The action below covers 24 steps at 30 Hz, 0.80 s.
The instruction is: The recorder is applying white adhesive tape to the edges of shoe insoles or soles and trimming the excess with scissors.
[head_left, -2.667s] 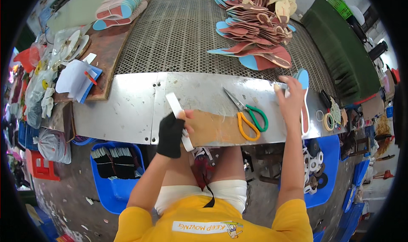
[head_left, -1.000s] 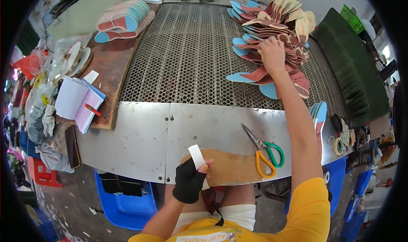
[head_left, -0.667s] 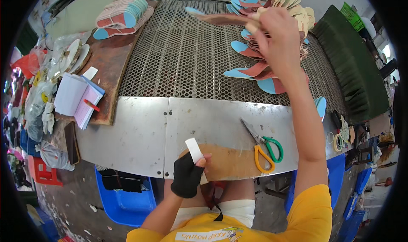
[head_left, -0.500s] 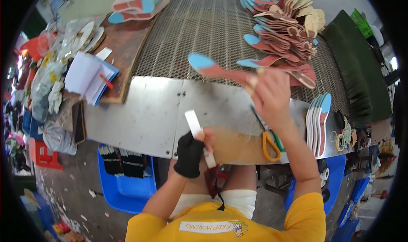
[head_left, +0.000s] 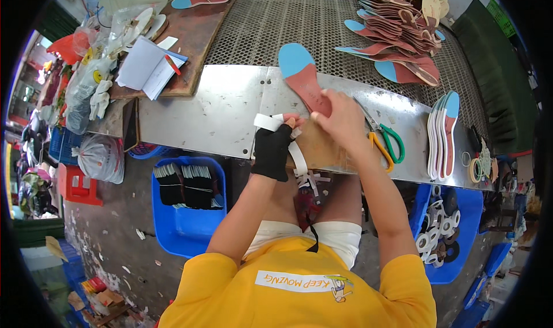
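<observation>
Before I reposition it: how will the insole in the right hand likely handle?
The insole is probably springy rather than floppy: its blue end extends past the right hand without visible droop. It looks thin, so likely light.

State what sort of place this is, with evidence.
Probably a workshop handling shoe insoles: they lie heaped on a mesh-topped bench, scissors lie at its metal front, and a blue bin at right holds white and dark rings.

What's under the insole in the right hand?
Around the insole: black mesh past its blue end, metal plate along its sides, brown sheet nearer the body. Whatever lies directly beneath is covered; the right hand also hides its near end.
</observation>
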Motion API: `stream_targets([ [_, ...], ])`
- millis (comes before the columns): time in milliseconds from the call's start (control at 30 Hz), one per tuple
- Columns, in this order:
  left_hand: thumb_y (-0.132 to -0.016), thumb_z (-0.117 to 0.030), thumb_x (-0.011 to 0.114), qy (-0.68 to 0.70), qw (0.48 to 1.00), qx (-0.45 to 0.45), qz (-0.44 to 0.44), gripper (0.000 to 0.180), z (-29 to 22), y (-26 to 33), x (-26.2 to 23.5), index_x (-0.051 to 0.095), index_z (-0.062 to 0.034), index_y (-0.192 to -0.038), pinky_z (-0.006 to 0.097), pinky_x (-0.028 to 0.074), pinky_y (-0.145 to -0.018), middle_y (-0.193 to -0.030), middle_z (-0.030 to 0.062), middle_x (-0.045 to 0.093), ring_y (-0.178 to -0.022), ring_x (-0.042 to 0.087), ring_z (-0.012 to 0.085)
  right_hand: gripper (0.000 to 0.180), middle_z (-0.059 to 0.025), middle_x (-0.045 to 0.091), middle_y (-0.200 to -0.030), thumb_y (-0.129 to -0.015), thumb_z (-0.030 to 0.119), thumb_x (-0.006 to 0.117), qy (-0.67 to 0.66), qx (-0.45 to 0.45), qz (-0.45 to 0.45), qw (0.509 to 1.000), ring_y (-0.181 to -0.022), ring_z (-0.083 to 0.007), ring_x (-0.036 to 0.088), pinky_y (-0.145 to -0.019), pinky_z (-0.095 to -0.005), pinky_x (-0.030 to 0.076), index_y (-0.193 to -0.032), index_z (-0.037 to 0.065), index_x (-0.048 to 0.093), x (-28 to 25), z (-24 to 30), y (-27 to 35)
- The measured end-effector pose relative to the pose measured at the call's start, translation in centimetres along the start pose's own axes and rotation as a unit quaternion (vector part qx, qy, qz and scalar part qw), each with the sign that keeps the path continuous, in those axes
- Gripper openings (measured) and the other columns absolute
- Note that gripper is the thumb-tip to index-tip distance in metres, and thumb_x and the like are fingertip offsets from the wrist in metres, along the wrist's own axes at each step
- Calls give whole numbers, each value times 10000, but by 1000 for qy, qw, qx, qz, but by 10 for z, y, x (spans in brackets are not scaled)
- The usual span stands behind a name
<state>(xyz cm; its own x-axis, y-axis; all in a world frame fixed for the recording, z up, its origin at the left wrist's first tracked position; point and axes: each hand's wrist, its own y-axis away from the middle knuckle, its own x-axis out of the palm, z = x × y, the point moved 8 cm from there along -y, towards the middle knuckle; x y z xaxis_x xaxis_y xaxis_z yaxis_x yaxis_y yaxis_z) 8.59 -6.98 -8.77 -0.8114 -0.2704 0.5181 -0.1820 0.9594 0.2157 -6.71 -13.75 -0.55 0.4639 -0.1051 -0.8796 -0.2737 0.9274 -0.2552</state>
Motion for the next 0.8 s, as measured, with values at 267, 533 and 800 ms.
stream_targets([
  [267,-919,-49,543,-17,995,-84,49,399,7,-9,16,441,62,-1288,301,514,-897,-1189,195,595,-1064,624,255,355,-151,670,-864,-724,236,700,-112,11,34,993,-825,-300,656,-737,-405,509,-1018,45,648,-6,-3,13],
  [533,-932,-184,590,-89,990,-83,75,421,14,-10,18,480,25,-1280,284,513,-856,-1113,134,631,-1060,617,196,478,-115,690,-905,-643,297,743,-348,84,120,926,-768,-239,657,-721,-350,511,-1035,34,670,-1,-25,11],
  [800,-904,-287,628,27,967,-131,217,489,4,2,26,494,21,-1260,336,486,-929,-1144,135,611,-1055,606,231,499,-108,649,-1037,-696,181,706,-390,91,216,890,-814,-137,616,-743,-279,486,-1144,-6,591,-39,-10,15],
])
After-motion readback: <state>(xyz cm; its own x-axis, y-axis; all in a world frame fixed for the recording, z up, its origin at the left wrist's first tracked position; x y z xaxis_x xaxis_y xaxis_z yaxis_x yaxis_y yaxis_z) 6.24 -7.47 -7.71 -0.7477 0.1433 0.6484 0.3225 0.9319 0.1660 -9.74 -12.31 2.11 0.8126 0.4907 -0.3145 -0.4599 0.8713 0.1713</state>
